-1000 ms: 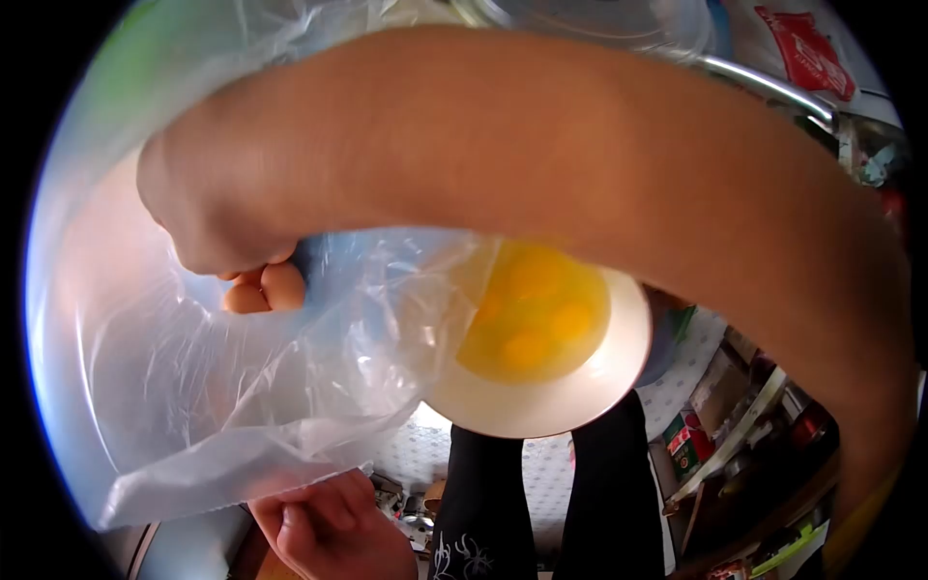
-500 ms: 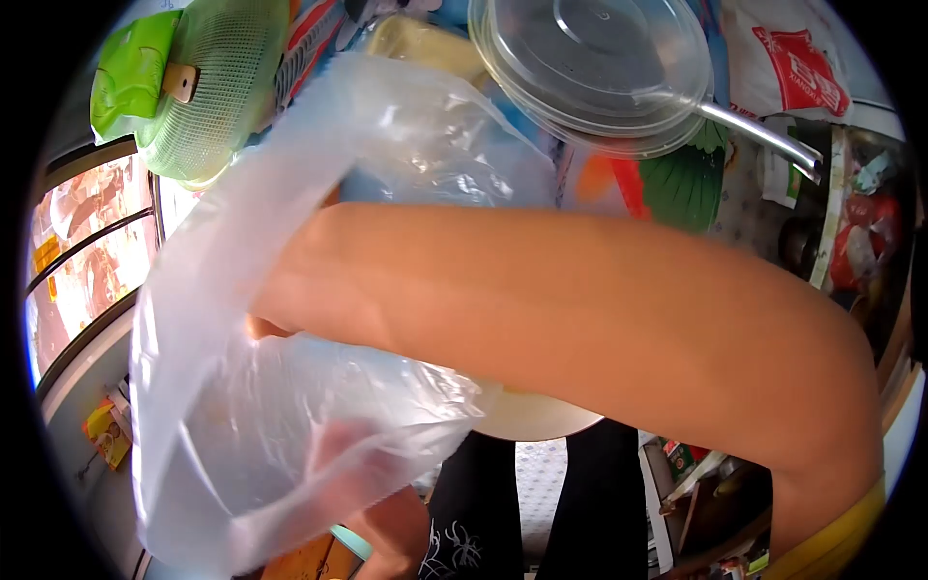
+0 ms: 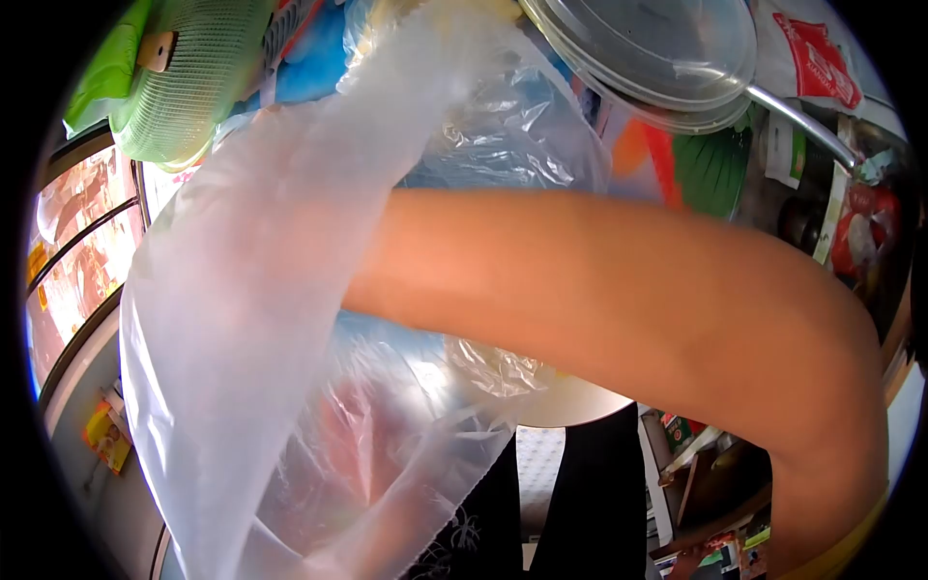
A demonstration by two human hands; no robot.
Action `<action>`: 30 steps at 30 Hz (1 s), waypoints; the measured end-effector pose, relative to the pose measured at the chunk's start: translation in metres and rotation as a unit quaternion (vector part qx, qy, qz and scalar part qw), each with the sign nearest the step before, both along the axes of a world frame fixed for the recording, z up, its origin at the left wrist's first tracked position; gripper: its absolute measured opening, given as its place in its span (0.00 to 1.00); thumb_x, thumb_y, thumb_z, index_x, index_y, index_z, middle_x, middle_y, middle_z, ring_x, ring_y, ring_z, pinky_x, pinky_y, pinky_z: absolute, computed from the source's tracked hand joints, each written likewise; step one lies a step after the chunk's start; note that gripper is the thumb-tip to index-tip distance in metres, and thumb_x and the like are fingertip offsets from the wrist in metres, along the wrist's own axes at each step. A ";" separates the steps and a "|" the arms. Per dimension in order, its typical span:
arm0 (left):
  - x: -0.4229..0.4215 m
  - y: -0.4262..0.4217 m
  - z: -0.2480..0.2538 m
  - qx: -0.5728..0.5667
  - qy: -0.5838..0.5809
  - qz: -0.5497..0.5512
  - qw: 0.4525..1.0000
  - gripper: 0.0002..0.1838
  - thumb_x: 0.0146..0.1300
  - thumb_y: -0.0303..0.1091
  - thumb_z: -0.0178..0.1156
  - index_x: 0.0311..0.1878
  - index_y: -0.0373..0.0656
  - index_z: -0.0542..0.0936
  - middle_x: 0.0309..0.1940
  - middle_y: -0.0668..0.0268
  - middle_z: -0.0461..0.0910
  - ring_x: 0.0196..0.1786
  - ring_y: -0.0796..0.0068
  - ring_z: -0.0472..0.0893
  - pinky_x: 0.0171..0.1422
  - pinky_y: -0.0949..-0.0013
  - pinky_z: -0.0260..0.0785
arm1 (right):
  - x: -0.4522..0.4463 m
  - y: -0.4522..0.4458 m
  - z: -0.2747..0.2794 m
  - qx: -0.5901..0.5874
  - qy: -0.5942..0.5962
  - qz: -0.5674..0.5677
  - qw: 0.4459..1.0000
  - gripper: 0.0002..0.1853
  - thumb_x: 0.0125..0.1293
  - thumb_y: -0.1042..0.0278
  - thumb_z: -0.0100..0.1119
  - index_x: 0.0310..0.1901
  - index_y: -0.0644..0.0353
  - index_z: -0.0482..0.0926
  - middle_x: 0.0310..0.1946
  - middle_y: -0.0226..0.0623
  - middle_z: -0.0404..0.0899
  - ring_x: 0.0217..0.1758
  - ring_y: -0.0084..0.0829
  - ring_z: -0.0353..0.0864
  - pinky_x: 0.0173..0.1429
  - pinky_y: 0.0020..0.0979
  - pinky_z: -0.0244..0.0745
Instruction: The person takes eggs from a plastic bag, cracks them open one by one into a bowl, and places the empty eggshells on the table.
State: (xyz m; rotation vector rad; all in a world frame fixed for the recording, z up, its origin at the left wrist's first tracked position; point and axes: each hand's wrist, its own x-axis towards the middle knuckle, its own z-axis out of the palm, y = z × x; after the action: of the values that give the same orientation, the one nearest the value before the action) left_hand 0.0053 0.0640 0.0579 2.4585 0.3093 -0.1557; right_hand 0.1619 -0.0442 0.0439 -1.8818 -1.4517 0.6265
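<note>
A large translucent plastic bag point(image 3: 208, 387) fills the left and middle of the head view, crumpled and hanging loosely. My right forearm crosses from the right and goes in behind the bag's film. My right hand point(image 3: 280, 169) shows through the plastic only as a faint blur, its fingers unreadable. Lower down, my left hand point(image 3: 362, 435) appears as a pinkish shape behind the clear, wrinkled part of the bag. The plastic lies over it, and its fingers cannot be made out. Under my forearm shows the pale rim of a round bowl or plate point(image 3: 585, 404).
Clear round plastic lids point(image 3: 648, 48) with a metal handle point(image 3: 802, 126) lie at the upper right. A green mesh basket point(image 3: 193, 87) and a green packet point(image 3: 106, 72) stand upper left. A white bag with a red label point(image 3: 822, 63) sits far right, above cluttered shelves.
My right arm has gone deeper behind the plastic, and its wrist is now covered. The bag has spread upward and right. My left hand's wrist, bare below the bag before, is now behind plastic.
</note>
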 end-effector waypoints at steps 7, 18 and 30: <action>0.000 0.001 -0.002 -0.079 0.022 0.023 0.996 0.11 0.68 0.33 0.53 0.41 0.32 0.71 0.38 0.58 0.72 0.39 0.65 0.72 0.43 0.63 0.63 | 0.001 0.004 -0.005 0.001 0.009 0.008 1.000 0.17 0.59 0.64 0.58 0.46 0.67 0.78 0.40 0.46 0.78 0.38 0.34 0.78 0.39 0.29 0.73; 0.002 0.002 -0.005 -0.163 0.050 0.062 0.984 0.14 0.70 0.35 0.51 0.50 0.32 0.70 0.46 0.58 0.72 0.47 0.67 0.72 0.51 0.64 0.63 | 0.008 0.010 -0.010 0.006 0.016 0.019 1.000 0.17 0.58 0.64 0.59 0.45 0.66 0.78 0.38 0.45 0.78 0.36 0.33 0.78 0.36 0.28 0.74; -0.022 -0.004 -0.011 -0.353 0.098 0.173 0.914 0.19 0.74 0.38 0.48 0.59 0.33 0.68 0.54 0.58 0.73 0.55 0.68 0.72 0.59 0.65 0.63 | -0.025 -0.026 0.040 0.119 -0.044 -0.274 0.953 0.15 0.60 0.65 0.57 0.45 0.64 0.76 0.37 0.44 0.78 0.31 0.34 0.80 0.31 0.25 0.76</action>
State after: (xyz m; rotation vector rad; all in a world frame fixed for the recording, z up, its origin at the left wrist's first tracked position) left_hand -0.0165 0.0604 0.0471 1.6435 0.6448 -0.3029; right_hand 0.1369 -0.0701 0.0841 -2.0073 -0.9320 0.0976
